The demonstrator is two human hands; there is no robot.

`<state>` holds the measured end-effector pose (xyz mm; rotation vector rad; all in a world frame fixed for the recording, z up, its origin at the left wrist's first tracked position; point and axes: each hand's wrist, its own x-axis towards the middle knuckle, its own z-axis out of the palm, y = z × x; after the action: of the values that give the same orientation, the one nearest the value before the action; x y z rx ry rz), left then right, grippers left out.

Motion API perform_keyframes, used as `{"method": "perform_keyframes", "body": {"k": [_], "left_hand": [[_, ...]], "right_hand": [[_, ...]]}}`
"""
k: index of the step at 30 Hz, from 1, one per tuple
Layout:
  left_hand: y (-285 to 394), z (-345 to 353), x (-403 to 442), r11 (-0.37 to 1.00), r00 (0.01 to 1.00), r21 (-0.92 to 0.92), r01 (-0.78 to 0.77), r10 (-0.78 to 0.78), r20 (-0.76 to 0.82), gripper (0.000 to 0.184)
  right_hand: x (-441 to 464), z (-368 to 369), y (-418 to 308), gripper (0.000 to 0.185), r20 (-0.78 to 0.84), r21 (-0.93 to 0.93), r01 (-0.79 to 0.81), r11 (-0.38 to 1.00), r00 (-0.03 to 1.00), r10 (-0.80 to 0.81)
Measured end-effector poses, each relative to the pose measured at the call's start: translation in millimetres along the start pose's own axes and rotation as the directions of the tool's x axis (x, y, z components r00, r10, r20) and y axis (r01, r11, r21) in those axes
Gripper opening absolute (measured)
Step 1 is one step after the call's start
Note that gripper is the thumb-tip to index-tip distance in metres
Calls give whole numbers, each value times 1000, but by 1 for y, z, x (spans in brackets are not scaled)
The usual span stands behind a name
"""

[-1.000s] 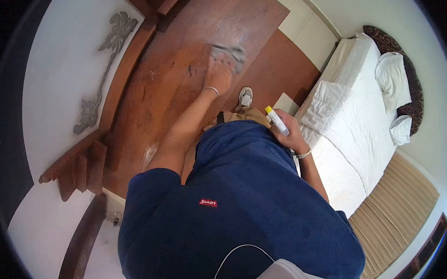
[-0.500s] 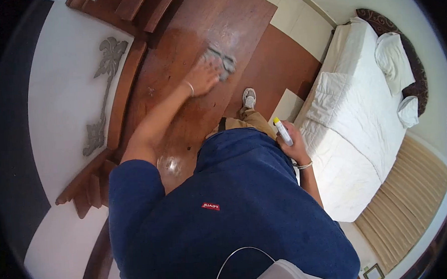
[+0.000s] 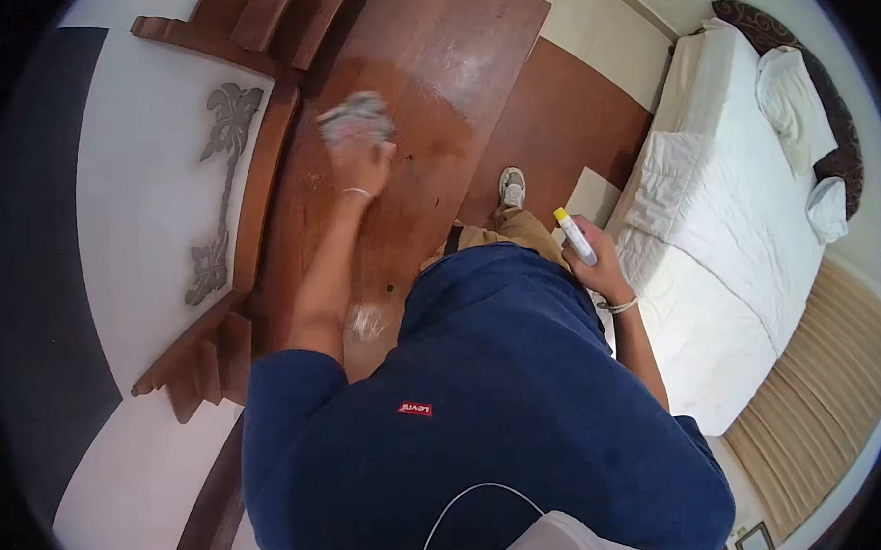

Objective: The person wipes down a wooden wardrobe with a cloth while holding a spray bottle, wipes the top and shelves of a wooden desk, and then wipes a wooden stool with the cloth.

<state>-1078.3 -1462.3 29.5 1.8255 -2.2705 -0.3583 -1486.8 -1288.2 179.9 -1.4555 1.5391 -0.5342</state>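
Observation:
My left hand (image 3: 360, 165) presses a grey cloth (image 3: 355, 118) against a glossy brown wooden surface (image 3: 426, 177). Motion blurs the cloth and the fingertips on it. Damp-looking, darker patches show on the wood to the right of the cloth. Close to my waist, my right hand (image 3: 602, 265) is wrapped round a slim white tube with a yellow cap (image 3: 575, 237). The cap end points up and away from me.
To the right stands a bed (image 3: 699, 224) with white bedding and pillows. On the left are brown wooden shelves (image 3: 204, 369) and a white panel with a grey floral ornament (image 3: 225, 186). My shoe (image 3: 512, 187) is ahead, beside the wooden surface's edge.
My left hand has slid the cloth leftward across the wood. My right hand keeps hold of the tube; the whole view has shifted slightly.

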Motion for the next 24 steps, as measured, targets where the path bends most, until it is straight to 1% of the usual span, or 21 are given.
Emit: {"method": "perform_keyframes", "body": {"k": [1,2,5,6,7,8,9,10,13,14,15,16,17,18,19,20,22,23,24], "left_hand": [[27,13,-5,992,989,-1,-123,123,83,57],[42,27,-13,970,956,-15,-244,243,163,57],[47,36,-36,903,868,-185,-387,425,257,67],[32,29,-30,950,889,-103,-296,313,333,70],[10,29,-26,994,973,-2,-114,112,200,70],[-18,34,-21,994,995,68,85,-88,44,70],[-60,39,-15,961,962,70,268,-263,-72,71],[-87,46,-6,894,882,45,446,-431,-189,72],[-56,14,26,790,781,60,610,-586,-216,72],[-46,14,38,901,903,96,423,-410,-131,74],[-30,19,46,969,976,113,218,-215,-40,76],[-1,25,44,998,1000,60,19,-20,2,73],[27,33,42,983,983,-4,-182,182,32,71],[48,41,32,949,939,-64,-308,314,143,70],[60,46,28,896,864,-137,-423,444,237,69],[57,45,32,910,879,-98,-404,416,235,66],[32,36,43,930,902,-24,-367,362,233,62],[16,27,55,974,960,60,-220,205,190,62],[-6,22,68,989,989,134,-59,40,140,61]], "right_hand": [[1,0,0,44,1,-6,29,1000,1000,-29],[1,1,-1,45,5,2,29,1000,1000,-29],[3,-3,-3,46,7,-2,27,1000,1000,-27],[0,-3,1,46,-8,-10,20,1000,1000,-20],[-4,-1,5,47,-24,-13,9,1000,1000,-9],[-7,0,7,44,-46,-1,27,1000,999,-27],[-11,-1,10,41,-66,6,44,999,997,-44],[-14,-4,12,39,-83,5,66,998,994,-66],[-23,-5,20,37,-161,-82,181,980,968,-192],[-25,-6,22,38,-121,-68,122,990,984,-129],[-26,-10,24,39,-77,-58,64,996,995,-68],[-26,-11,24,40,-34,-52,6,999,999,-8],[-25,-10,21,40,-13,-41,-7,999,1000,6],[-24,-11,18,39,5,-36,-21,999,1000,21],[-22,-14,16,39,19,-35,-34,999,999,35],[-20,-12,17,37,-42,-45,95,994,994,-97],[-22,-12,20,36,-27,-1,19,1000,999,-19],[-25,-12,20,35,-17,23,-27,999,999,27],[-27,-15,10,34,-4,24,-42,999,999,42]]}}
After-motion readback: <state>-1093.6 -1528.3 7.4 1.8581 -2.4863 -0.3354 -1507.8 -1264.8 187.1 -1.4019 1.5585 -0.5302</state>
